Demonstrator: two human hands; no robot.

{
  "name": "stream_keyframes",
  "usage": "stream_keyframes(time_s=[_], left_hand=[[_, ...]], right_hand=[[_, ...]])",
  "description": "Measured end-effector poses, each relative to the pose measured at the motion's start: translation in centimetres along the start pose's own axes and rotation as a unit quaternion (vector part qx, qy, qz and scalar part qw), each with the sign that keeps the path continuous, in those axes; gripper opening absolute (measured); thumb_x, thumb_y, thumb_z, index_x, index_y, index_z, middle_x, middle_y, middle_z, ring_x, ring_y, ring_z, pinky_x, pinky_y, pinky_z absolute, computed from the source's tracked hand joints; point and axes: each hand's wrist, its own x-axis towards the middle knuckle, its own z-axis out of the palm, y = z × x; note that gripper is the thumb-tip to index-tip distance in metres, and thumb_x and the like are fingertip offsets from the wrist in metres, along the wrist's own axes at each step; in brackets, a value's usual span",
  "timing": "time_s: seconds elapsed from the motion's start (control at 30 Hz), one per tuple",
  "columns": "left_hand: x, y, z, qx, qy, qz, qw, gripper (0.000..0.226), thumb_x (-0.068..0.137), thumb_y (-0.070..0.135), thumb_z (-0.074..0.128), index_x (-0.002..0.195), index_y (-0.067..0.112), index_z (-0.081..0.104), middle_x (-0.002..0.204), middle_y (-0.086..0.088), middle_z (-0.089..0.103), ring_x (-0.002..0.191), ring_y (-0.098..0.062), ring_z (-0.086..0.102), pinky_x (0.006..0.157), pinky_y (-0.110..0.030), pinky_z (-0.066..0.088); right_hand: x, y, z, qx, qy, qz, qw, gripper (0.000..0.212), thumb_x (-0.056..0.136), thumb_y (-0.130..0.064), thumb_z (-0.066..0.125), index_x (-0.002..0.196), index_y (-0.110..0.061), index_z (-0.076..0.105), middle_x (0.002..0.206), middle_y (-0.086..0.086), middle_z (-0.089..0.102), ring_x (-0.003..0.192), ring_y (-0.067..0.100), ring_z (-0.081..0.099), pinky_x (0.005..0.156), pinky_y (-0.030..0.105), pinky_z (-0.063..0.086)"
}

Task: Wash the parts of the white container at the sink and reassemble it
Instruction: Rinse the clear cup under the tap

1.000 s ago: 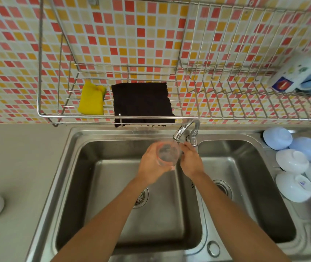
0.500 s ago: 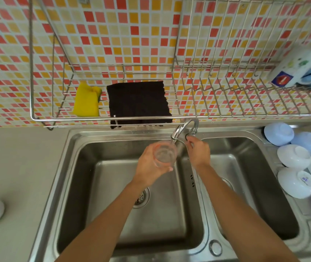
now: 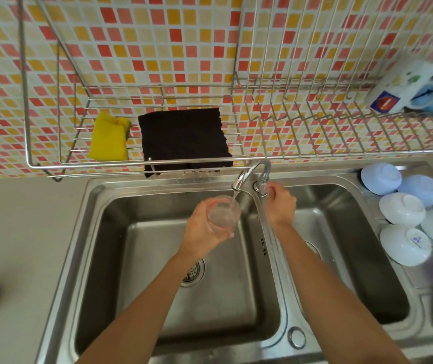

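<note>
Head view: left hand grips clear cup, water inside.

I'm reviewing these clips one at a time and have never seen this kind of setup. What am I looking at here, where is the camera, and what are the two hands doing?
There is no machine: a person wears a wide-angle camera on the head, looking down at their own bare arms over a steel double sink. The left hand holds a clear round container part under the faucet, and water runs into it. The right hand grips the faucet handle. Above, a wire rack carries a yellow sponge and a dark cloth. Overturned bowls sit at the right.
</note>
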Motion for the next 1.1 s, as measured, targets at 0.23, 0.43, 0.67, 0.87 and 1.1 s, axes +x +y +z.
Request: stream_keyframes(time_s=[0.23, 0.43, 0.67, 0.87, 1.1], left_hand=[[-0.4, 0.6, 0.0, -0.018, -0.014, 0.015, 1.000, 0.075, 0.052, 0.015, 0.087, 0.117, 0.034, 0.054, 0.122, 0.018, 0.059, 0.116, -0.004, 0.054, 0.096, -0.035, 0.050], [-0.4, 0.8, 0.3, -0.024, -0.030, 0.011, 0.999, 0.077, 0.052, 0.011, 0.088, 0.118, 0.033, 0.054, 0.121, 0.020, 0.060, 0.116, 0.001, 0.054, 0.095, -0.023, 0.045], [-0.8, 0.4, 0.5, -0.038, -0.057, 0.001, 0.998, 0.076, 0.054, 0.015, 0.087, 0.119, 0.033, 0.053, 0.125, 0.015, 0.059, 0.120, -0.005, 0.054, 0.097, -0.035, 0.048], [-1.0, -0.4, -1.6, -0.007, -0.002, -0.035, 0.999, 0.079, 0.053, 0.024, 0.090, 0.119, 0.038, 0.049, 0.118, 0.016, 0.060, 0.105, -0.002, 0.060, 0.087, -0.025, 0.052], [-1.1, 0.1, -0.1, 0.002, -0.041, -0.016, 0.999, 0.077, 0.053, 0.020, 0.090, 0.118, 0.035, 0.051, 0.120, 0.020, 0.059, 0.110, 0.002, 0.055, 0.091, -0.021, 0.047]], right_hand=[[-0.1, -0.4, -0.3, -0.013, -0.008, 0.001, 1.000, 0.026, 0.097, -0.010, 0.045, 0.112, -0.013, 0.067, 0.096, 0.021, 0.070, 0.093, 0.041, 0.062, 0.080, 0.042, 0.047], [0.0, -0.7, -0.3, -0.020, -0.015, 0.004, 1.000, 0.028, 0.094, -0.005, 0.044, 0.107, -0.013, 0.067, 0.091, 0.022, 0.070, 0.089, 0.043, 0.062, 0.079, 0.045, 0.049], [0.1, -0.7, -0.2, -0.016, -0.008, 0.005, 1.000, 0.027, 0.095, -0.004, 0.046, 0.107, -0.011, 0.068, 0.094, 0.021, 0.070, 0.091, 0.042, 0.063, 0.082, 0.043, 0.048], [0.0, -0.9, -0.3, -0.024, -0.008, 0.011, 1.000, 0.026, 0.091, 0.002, 0.045, 0.100, -0.009, 0.067, 0.089, 0.021, 0.069, 0.088, 0.041, 0.061, 0.079, 0.042, 0.048], [0.3, -0.2, 0.3, -0.012, -0.002, 0.010, 1.000, 0.028, 0.092, -0.002, 0.045, 0.104, -0.014, 0.069, 0.091, 0.021, 0.070, 0.089, 0.043, 0.062, 0.081, 0.046, 0.051]])
